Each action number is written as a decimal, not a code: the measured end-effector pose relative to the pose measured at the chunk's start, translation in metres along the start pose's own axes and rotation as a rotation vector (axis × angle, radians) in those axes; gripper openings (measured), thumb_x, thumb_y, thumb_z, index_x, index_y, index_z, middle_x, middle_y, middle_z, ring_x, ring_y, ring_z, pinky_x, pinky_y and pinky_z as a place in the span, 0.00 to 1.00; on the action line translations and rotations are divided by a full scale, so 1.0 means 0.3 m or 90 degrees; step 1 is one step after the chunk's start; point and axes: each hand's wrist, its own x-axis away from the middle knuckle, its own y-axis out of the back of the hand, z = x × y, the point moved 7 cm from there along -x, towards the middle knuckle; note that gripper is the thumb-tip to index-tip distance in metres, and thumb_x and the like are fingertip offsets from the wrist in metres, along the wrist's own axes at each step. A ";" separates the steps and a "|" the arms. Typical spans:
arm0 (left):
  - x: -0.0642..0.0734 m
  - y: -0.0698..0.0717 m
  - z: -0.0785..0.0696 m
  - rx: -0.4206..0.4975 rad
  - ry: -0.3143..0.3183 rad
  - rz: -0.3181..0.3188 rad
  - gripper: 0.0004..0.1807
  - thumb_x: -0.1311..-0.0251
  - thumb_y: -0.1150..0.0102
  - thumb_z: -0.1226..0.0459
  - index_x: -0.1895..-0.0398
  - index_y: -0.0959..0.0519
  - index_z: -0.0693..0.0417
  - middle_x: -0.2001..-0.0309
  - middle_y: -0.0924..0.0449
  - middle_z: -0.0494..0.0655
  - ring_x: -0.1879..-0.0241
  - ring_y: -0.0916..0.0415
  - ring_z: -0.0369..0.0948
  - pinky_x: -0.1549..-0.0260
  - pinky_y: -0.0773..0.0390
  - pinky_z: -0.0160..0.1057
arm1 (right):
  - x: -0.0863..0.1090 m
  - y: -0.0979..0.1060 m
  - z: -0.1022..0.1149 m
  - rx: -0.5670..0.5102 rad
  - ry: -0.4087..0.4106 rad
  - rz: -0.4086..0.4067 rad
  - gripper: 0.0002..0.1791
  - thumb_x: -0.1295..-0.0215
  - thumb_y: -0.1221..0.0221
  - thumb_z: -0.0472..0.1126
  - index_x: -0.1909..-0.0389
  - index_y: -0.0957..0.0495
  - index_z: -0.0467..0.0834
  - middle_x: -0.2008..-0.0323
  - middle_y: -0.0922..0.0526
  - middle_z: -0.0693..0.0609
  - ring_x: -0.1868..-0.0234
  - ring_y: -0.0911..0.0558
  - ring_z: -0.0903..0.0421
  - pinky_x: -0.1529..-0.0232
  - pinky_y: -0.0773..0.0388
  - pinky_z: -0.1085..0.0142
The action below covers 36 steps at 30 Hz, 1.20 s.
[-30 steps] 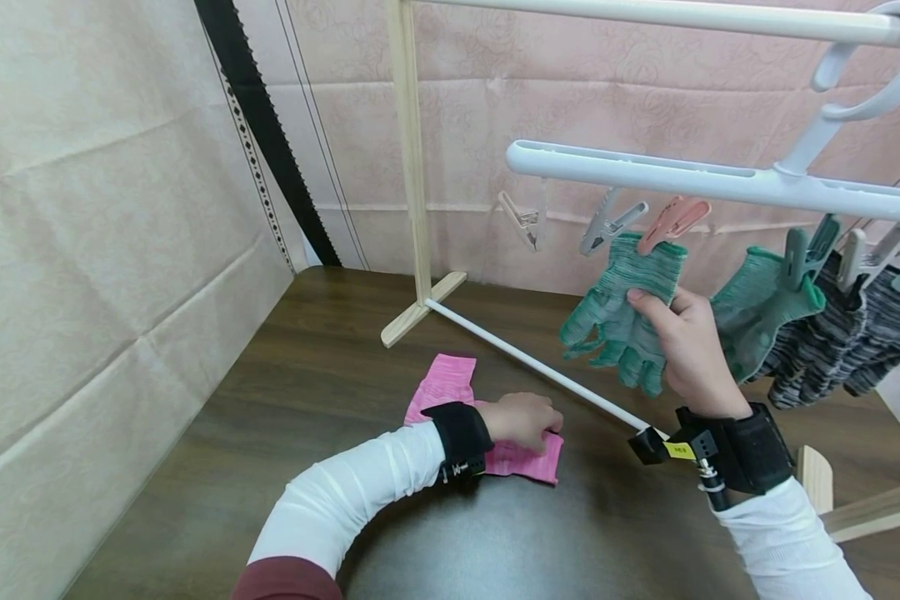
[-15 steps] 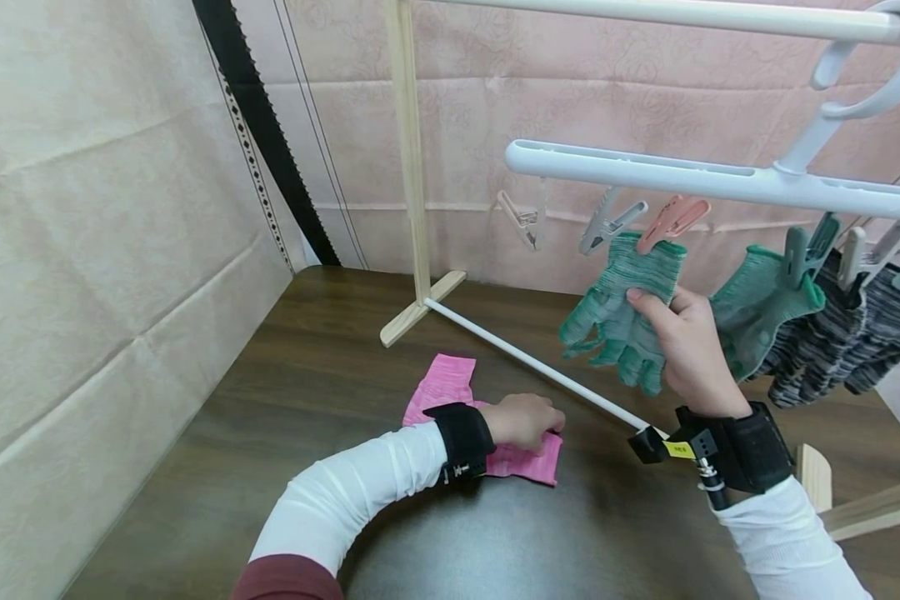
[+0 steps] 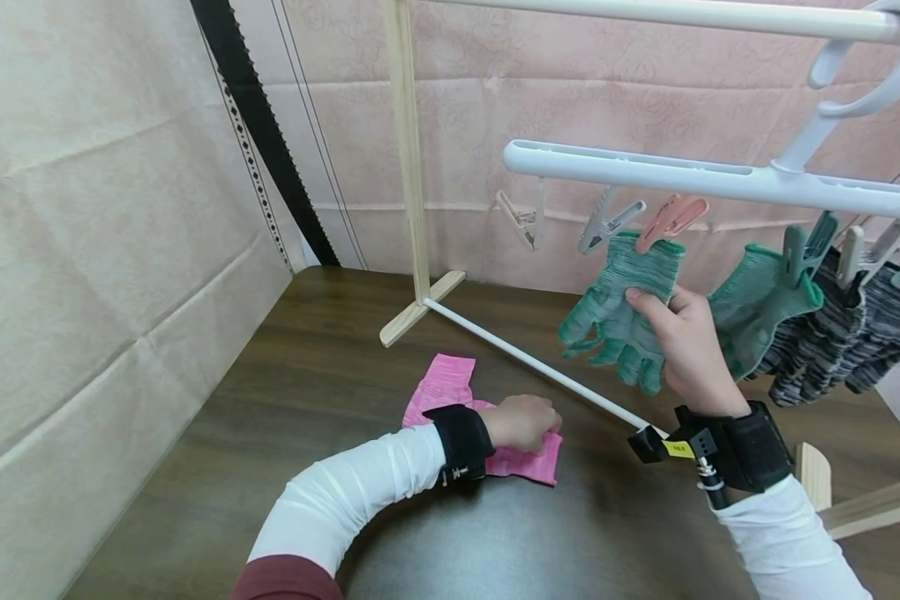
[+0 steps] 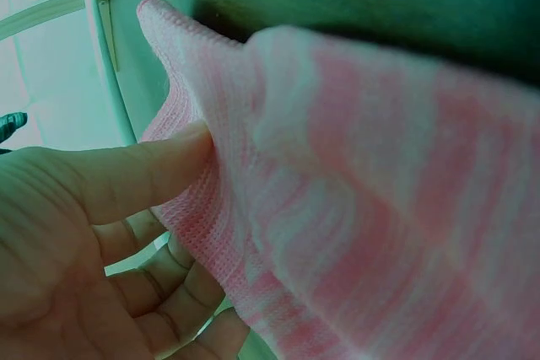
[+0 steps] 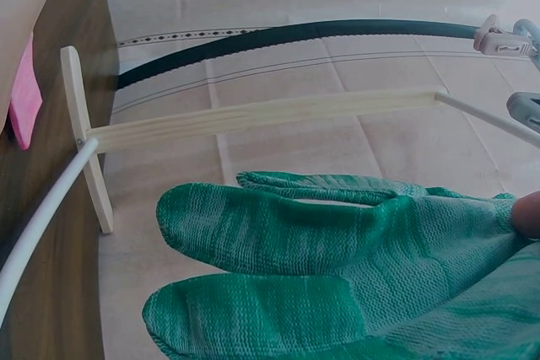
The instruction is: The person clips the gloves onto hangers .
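My left hand (image 3: 523, 422) is low over the table, thumb and fingers pinching the edge of a pink striped knitted garment (image 3: 442, 385). In the left wrist view the thumb lies against the ribbed knit (image 4: 228, 158), the other fingers behind it. The garment's full shape is hidden under the hand and wrist. My right hand (image 3: 693, 346) holds a green knitted glove (image 3: 630, 292) at its side, thumb on the front. That glove hangs fingers down from a pink clothespin (image 3: 673, 223). Its green fingers fill the lower part of the right wrist view.
A light blue hanger (image 3: 645, 171) hooks over the white top bar (image 3: 667, 15) of a wooden stand (image 3: 407, 150). Another green glove (image 3: 761, 308) and dark striped gloves (image 3: 832, 333) hang at right. Unused clothespins (image 3: 607, 223) hang left. A white lower bar (image 3: 525, 358) crosses behind my hands.
Almost nothing differs: both hands keep their places and their grips, and the view has shifted very slightly.
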 end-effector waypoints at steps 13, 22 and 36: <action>0.013 0.000 -0.008 0.004 -0.057 -0.028 0.03 0.50 0.41 0.61 0.75 0.26 0.44 0.78 0.28 0.36 0.75 0.33 0.33 0.78 0.35 0.30 | 0.004 -0.001 0.000 0.006 -0.004 -0.004 0.10 0.39 0.47 0.40 0.57 0.24 0.46 0.64 0.19 0.61 0.65 0.21 0.67 0.66 0.25 0.76; 0.036 0.021 -0.004 0.034 -0.074 -0.058 0.05 0.47 0.42 0.60 0.66 0.24 0.44 0.71 0.23 0.36 0.69 0.29 0.33 0.74 0.32 0.31 | 0.006 -0.002 0.002 0.003 -0.003 -0.007 0.09 0.39 0.47 0.39 0.59 0.24 0.46 0.66 0.19 0.60 0.66 0.21 0.67 0.67 0.25 0.76; 0.071 0.081 0.007 0.081 -0.097 -0.099 0.14 0.46 0.43 0.59 0.55 0.24 0.46 0.60 0.21 0.39 0.62 0.27 0.33 0.67 0.30 0.30 | 0.002 0.000 -0.006 0.001 -0.003 -0.005 0.10 0.39 0.47 0.40 0.57 0.25 0.46 0.64 0.20 0.61 0.64 0.21 0.68 0.65 0.25 0.76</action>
